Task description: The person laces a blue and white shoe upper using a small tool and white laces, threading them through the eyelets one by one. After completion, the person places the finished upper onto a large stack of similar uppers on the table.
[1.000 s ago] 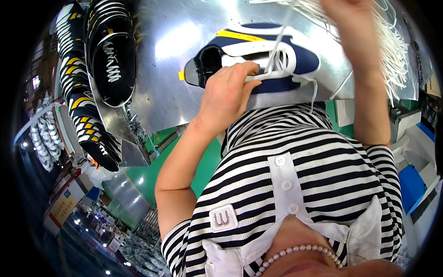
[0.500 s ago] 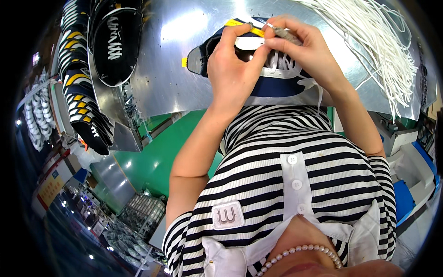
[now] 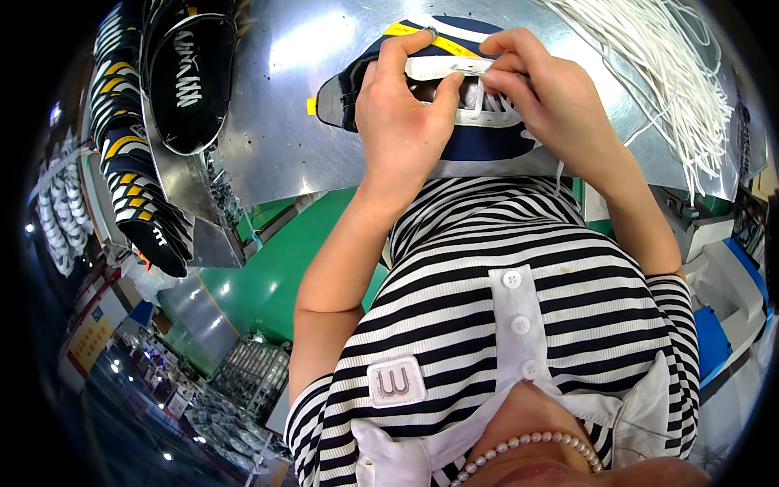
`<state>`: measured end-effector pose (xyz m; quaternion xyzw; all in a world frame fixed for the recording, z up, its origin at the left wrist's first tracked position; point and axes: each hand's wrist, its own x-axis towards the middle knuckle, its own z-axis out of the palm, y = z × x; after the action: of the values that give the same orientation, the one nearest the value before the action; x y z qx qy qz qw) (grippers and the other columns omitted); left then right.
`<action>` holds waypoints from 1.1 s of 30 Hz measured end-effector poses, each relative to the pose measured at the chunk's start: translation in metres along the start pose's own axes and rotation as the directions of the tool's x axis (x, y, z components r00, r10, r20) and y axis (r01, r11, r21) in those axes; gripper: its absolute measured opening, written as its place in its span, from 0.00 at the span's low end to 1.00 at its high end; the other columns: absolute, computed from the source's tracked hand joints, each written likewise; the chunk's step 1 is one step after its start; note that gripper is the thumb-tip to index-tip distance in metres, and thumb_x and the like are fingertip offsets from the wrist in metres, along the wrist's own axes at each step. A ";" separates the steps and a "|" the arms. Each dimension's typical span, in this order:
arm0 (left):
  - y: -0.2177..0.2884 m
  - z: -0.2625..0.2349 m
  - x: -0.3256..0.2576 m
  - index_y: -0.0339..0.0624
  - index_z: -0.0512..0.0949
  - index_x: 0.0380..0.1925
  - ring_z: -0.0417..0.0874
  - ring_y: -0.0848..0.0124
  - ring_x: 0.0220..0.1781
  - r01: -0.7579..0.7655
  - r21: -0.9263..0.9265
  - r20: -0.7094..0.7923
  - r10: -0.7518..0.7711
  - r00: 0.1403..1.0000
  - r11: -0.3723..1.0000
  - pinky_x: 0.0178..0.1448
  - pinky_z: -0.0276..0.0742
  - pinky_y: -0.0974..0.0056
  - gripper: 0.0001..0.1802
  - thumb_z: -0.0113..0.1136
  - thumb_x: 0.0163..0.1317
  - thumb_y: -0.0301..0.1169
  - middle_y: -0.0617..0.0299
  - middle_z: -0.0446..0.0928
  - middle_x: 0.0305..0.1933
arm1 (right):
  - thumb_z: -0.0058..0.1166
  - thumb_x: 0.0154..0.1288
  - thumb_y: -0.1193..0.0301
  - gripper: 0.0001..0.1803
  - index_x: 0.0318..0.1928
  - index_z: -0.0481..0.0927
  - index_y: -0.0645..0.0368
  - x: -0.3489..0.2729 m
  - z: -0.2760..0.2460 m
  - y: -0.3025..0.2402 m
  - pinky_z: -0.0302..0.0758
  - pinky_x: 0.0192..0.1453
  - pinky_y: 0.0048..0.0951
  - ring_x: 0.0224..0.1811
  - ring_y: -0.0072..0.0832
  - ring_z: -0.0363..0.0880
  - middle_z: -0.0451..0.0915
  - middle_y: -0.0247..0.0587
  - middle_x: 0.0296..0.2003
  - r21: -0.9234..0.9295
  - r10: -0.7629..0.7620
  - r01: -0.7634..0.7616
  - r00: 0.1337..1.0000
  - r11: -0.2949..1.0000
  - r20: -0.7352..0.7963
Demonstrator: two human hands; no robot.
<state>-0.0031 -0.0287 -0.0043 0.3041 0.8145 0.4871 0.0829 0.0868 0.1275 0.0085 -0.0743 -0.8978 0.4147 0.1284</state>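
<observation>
- Two hands, the left hand (image 3: pixel 406 109) and the right hand (image 3: pixel 564 105), work at one navy shoe upper (image 3: pixel 479 150), which lies on the metal tabletop (image 3: pixel 284 146) at the far side of the person's body.
- The long axis of the upper runs from left to right: the heel end, with a yellow tab (image 3: pixel 311 106), points left, and the front end is to the right, partly behind the right hand.
- The lacing gap lies along this same axis, between the far eyelet strip (image 3: pixel 442 66) and the near eyelet strip (image 3: pixel 487 119).
- The left thumb and forefinger are spread: the thumb tip is at the near edge of the far strip, the forefinger tip beyond it, by a yellow stripe (image 3: pixel 454 46). If they also squeeze, I cannot tell.
- The right thumb and forefinger are pressed together, it seems pinching a white lace (image 3: pixel 477 101), which crosses the gap from the near strip.
- These right fingertips are just beside the left thumb, to its right; the right hand is therefore nearer to the front eyelets, the left to the heel.
- A bundle of white laces (image 3: pixel 690 101) lies farther right, apart from both hands.
</observation>
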 end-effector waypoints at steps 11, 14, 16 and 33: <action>0.003 -0.001 0.007 0.34 0.73 0.51 0.82 0.73 0.34 0.227 -0.312 0.030 -0.229 0.973 0.922 0.38 0.77 0.69 0.20 0.61 0.56 0.21 0.54 0.82 0.37 | 0.61 0.62 0.68 0.10 0.40 0.76 0.56 0.001 -0.013 -0.008 0.75 0.29 0.32 0.26 0.33 0.81 0.81 0.38 0.26 -0.192 -0.033 0.024 0.999 0.981 -0.042; 0.000 -0.002 0.012 0.34 0.74 0.49 0.80 0.76 0.33 0.221 -0.368 -0.035 -0.251 0.967 0.903 0.36 0.75 0.71 0.19 0.62 0.55 0.21 0.58 0.81 0.33 | 0.66 0.58 0.63 0.14 0.40 0.79 0.56 -0.010 -0.036 -0.014 0.75 0.31 0.30 0.28 0.32 0.81 0.81 0.37 0.27 -0.076 0.223 -0.222 0.975 0.972 0.014; 0.001 -0.001 0.017 0.34 0.74 0.49 0.79 0.76 0.32 0.255 -0.377 0.008 -0.272 0.962 0.891 0.36 0.75 0.71 0.19 0.61 0.54 0.20 0.59 0.80 0.33 | 0.67 0.57 0.61 0.17 0.40 0.79 0.56 -0.015 -0.030 -0.002 0.75 0.31 0.29 0.28 0.31 0.82 0.81 0.37 0.27 -0.160 0.144 -0.149 0.989 0.976 -0.042; 0.014 -0.004 0.017 0.40 0.80 0.40 0.85 0.59 0.40 -0.241 0.325 0.192 0.185 0.964 0.915 0.46 0.77 0.60 0.16 0.72 0.51 0.29 0.55 0.83 0.37 | 0.59 0.54 0.78 0.11 0.39 0.76 0.56 -0.029 -0.039 -0.008 0.76 0.34 0.34 0.31 0.37 0.80 0.78 0.38 0.31 -0.049 -0.087 0.088 0.996 0.995 0.027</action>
<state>-0.0124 -0.0172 0.0128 0.4385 0.8400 0.3174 0.0385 0.1255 0.1437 0.0338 -0.0329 -0.9118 0.3869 0.1335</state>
